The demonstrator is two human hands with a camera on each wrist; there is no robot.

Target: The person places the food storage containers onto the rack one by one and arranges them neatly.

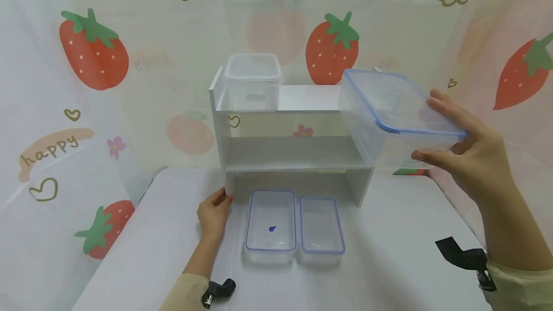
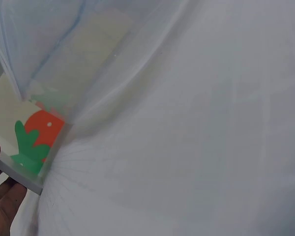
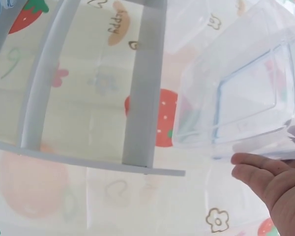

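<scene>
In the head view my right hand (image 1: 479, 148) grips a large clear plastic food container (image 1: 402, 109) with a blue-rimmed lid, thumb below and fingers over the lid. It is tilted in front of the right end of the white shelf (image 1: 298, 155). The right wrist view shows that container (image 3: 250, 93) beside the shelf's top board. Low on the left, my left hand (image 1: 214, 215) pinches the shelf's side panel; the left wrist view has the thumb and fingers (image 2: 12, 199) on the panel's edge (image 2: 19, 179).
A clear container (image 1: 252, 83) with a whitish lid stands on the top board, at the left. Two blue-rimmed containers, a larger (image 1: 271, 220) and a smaller one (image 1: 321, 224), sit side by side on the white table (image 1: 389, 263) before the shelf. A strawberry-print cloth (image 1: 151, 61) hangs behind.
</scene>
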